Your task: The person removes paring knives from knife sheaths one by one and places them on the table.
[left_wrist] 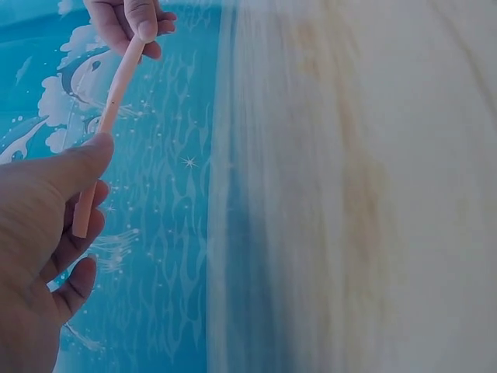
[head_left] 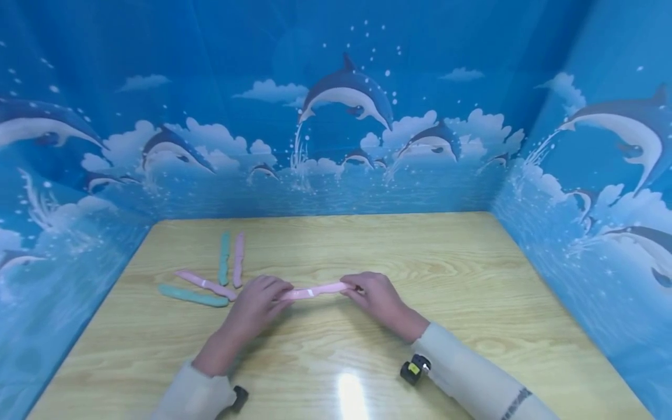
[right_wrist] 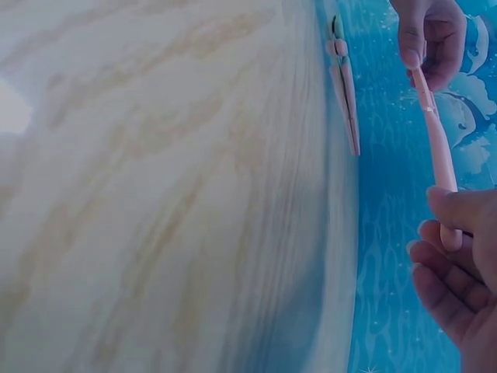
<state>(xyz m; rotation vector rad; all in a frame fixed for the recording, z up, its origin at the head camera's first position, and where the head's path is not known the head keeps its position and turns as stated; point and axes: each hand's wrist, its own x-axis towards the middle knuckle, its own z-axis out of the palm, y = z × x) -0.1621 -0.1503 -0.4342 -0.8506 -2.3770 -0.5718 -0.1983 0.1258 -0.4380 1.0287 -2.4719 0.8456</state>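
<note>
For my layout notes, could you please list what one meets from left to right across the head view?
Nearer slim teal piece, farther teal piece, pink piece beside it, left hand, held pink piece, right hand.

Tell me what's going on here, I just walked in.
A person is holding a slim pink tool between both hands: the left hand pinches one end and the right hand pinches the other. Four similar tools, two green ones and two pink ones, lie on the wood-grain table, over on the left near the left hand. A blue dolphin-print backdrop surrounds the table's back and sides.
</note>
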